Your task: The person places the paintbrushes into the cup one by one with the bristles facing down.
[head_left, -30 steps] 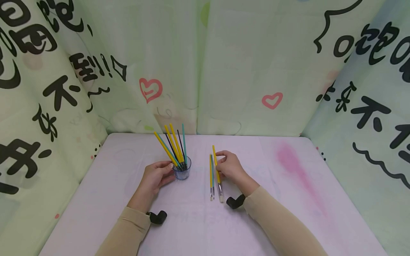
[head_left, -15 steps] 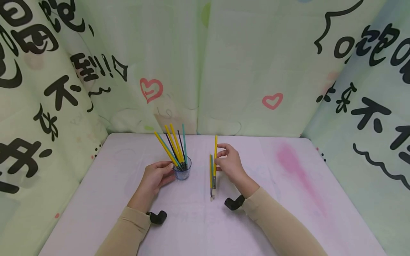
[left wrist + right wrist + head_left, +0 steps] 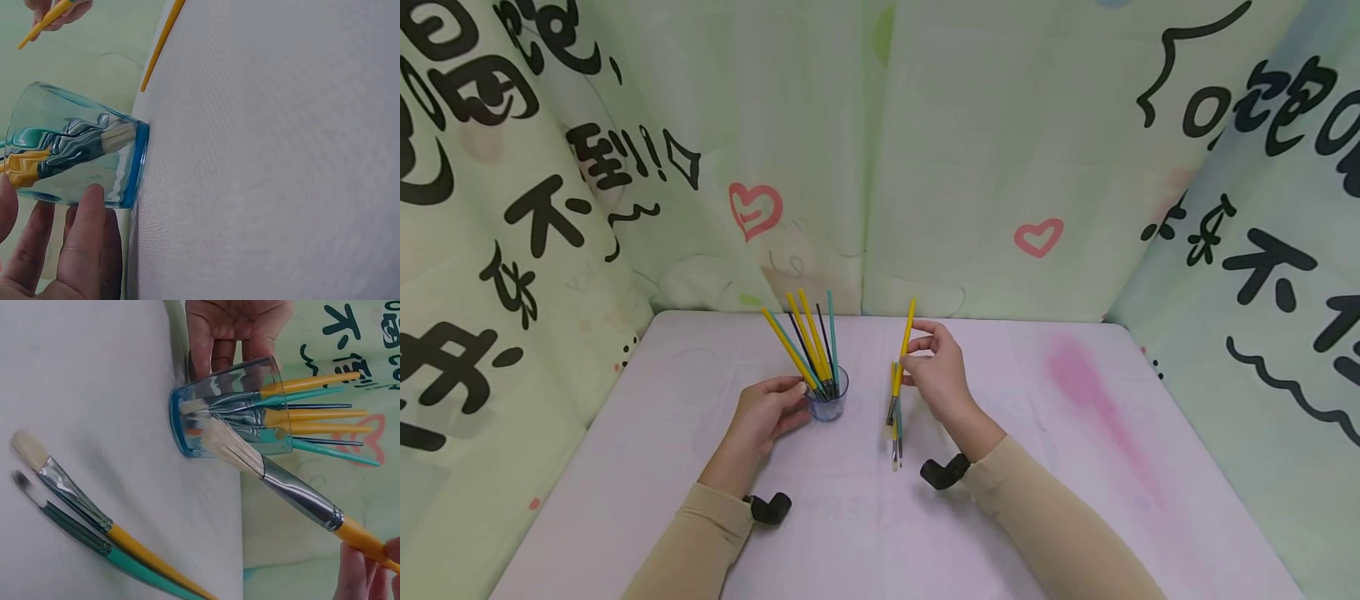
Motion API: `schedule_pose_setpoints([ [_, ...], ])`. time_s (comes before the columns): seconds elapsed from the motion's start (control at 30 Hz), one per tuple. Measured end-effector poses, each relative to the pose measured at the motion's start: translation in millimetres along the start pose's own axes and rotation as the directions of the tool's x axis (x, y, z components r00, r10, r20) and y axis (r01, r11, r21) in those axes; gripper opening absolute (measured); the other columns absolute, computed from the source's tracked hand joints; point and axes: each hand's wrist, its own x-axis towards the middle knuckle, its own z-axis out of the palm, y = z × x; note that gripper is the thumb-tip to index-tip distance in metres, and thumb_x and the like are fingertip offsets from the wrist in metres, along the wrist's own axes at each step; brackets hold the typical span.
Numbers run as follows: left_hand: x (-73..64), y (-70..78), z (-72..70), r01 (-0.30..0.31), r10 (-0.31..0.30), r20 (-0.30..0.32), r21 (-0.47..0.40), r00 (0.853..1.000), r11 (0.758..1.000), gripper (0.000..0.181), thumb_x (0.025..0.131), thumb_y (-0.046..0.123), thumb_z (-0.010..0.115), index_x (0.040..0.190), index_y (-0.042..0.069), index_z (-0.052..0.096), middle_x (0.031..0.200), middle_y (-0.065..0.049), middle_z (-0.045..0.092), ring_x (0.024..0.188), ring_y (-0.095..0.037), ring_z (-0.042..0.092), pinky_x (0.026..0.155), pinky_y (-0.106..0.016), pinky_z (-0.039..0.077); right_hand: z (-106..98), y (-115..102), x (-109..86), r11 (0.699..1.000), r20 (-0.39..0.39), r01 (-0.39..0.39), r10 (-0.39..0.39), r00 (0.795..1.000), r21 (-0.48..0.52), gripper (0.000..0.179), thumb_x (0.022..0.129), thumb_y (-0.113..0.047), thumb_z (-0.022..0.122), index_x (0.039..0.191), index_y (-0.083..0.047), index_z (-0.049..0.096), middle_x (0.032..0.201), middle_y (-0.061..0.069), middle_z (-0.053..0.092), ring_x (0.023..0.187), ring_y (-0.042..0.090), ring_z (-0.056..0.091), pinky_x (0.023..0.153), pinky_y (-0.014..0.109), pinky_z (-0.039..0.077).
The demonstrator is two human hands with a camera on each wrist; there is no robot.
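Note:
A clear glass cup with a blue base stands on the table, holding several yellow, teal and dark paintbrushes, bristles down. My left hand rests its fingers and thumb against the cup's left side; the left wrist view shows the fingertips touching the glass. My right hand pinches a yellow paintbrush by its handle, raised off the table with wide pale bristles pointing down. In the right wrist view those bristles overlap the cup in sight. Below it lie a yellow paintbrush and a teal paintbrush, side by side.
A pale pinkish table carries everything, with a pink stain on its right part. Light green curtains with black writing and red hearts close off the back and both sides.
My right hand has lifted the yellow paintbrush off the table and moved it slightly away from me, its bristle end swinging left toward the cup. The left hand has stayed at the cup.

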Motion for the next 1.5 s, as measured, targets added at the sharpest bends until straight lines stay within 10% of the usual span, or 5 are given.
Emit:
schedule_pose_setpoints([
  [1.5, -0.1, 0.5, -1.1, -0.007, 0.007, 0.003, -0.018, 1.000, 1.000, 0.037, 0.103, 0.013, 0.073, 0.138, 0.000, 0.069, 0.127, -0.014, 0.067, 0.104, -0.019, 0.071, 0.096, -0.040, 0.067, 36, -28, 0.3, 0.936, -0.098, 0.195, -0.173, 0.980, 0.292, 0.055, 0.096, 0.011, 0.064, 0.146, -0.008, 0.050, 0.108, 0.007, 0.059, 0.084, 0.013, 0.066, 0.071, 0.028, 0.069],
])
